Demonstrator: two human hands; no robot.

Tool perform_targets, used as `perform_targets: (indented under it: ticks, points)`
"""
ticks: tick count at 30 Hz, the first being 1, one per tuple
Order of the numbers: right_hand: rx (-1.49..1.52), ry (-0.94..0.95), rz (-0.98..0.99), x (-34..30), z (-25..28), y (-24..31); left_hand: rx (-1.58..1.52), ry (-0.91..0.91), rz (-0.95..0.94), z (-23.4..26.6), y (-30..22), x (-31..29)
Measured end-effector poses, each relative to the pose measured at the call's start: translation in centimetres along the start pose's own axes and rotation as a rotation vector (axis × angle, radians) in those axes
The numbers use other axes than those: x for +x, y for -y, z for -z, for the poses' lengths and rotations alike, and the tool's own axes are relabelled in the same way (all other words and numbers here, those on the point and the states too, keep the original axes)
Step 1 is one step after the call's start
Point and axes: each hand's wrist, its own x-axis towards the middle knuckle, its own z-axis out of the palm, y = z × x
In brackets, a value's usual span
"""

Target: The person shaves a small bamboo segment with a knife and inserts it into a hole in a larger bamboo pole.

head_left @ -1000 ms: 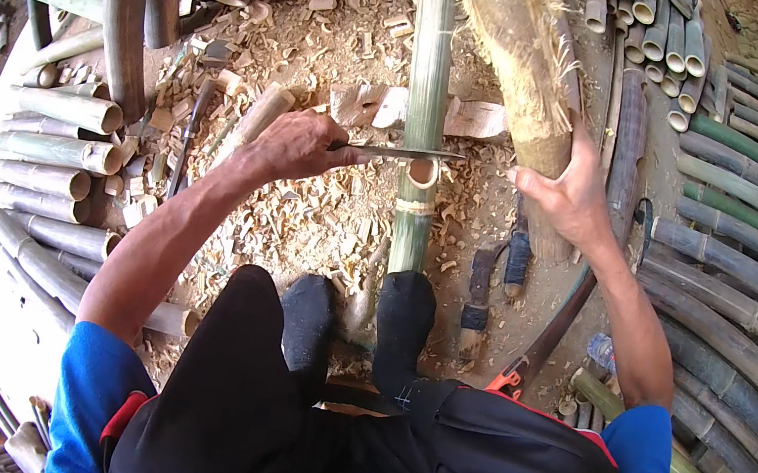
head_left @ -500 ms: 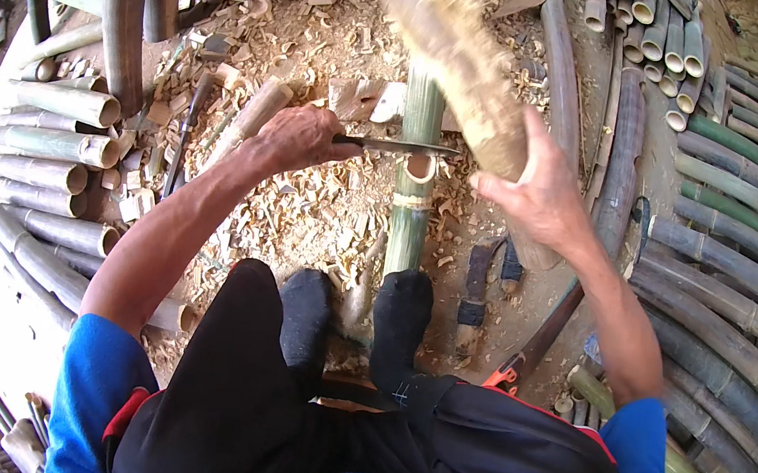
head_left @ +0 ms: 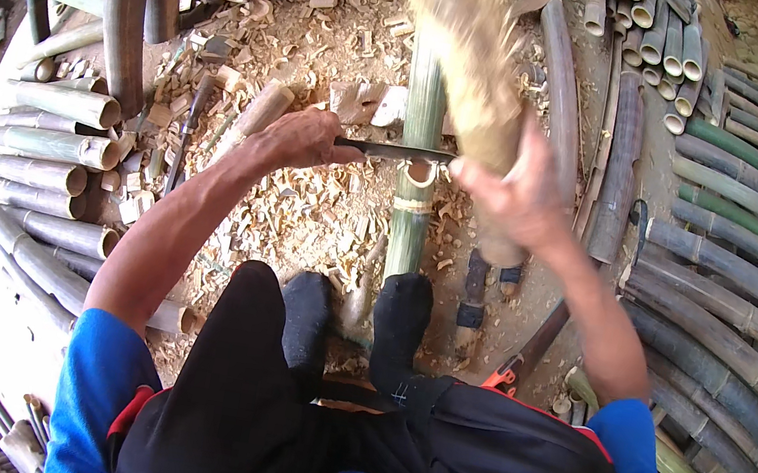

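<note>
In the head view, pale curled wood chips [head_left: 274,234] are covering the middle of the brown earth ground [head_left: 546,289]. Toward its left edge, short grey-green bamboo tubes [head_left: 58,147] are lying in a row; toward its right edge, long curved bamboo poles [head_left: 723,309] are lying side by side. A saw with an orange handle [head_left: 507,372] is resting near the person's right knee. A straight green bamboo pole [head_left: 407,231] is lying along the middle of the ground, its near end beside a black-socked foot [head_left: 405,303]. A thick, pale, rough wooden club [head_left: 472,67], showing blurred, is hiding part of this pole.

The left hand [head_left: 305,137] is closing around the grip of a thin dark metal blade [head_left: 393,152], which is lying across the pole at a rounded notch [head_left: 421,173]. The right hand [head_left: 525,193] is clamping around the club's lower part, near the blade's tip; whether it is touching the tip, I cannot tell.
</note>
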Motion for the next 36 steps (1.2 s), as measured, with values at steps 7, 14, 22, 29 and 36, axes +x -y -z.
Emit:
perform_targets:
  ticks: [7,14,22,29,36]
  points:
    - [-0.191,0.519,-0.377,-1.3,-0.2,-1.1,0.248,-0.264,-0.358,-3.4,1.3,-4.5]
    - [0.247,0.092,-0.258,-4.0,0.4,-1.6,0.252,-0.712,-0.154,-2.9,-0.3,-9.6]
    - [0.269,-0.098,-0.293,-8.9,-0.2,-6.5,0.051,-0.696,0.408,4.8,7.2,-6.4]
    - [-0.45,-0.525,-0.476,-22.6,-0.1,-14.8,0.052,-0.994,0.287,1.4,6.8,-8.2]
    - [-0.536,-0.439,-0.465,-29.1,-0.4,-9.1,-0.852,-0.611,0.242,-3.7,-4.2,-19.7]
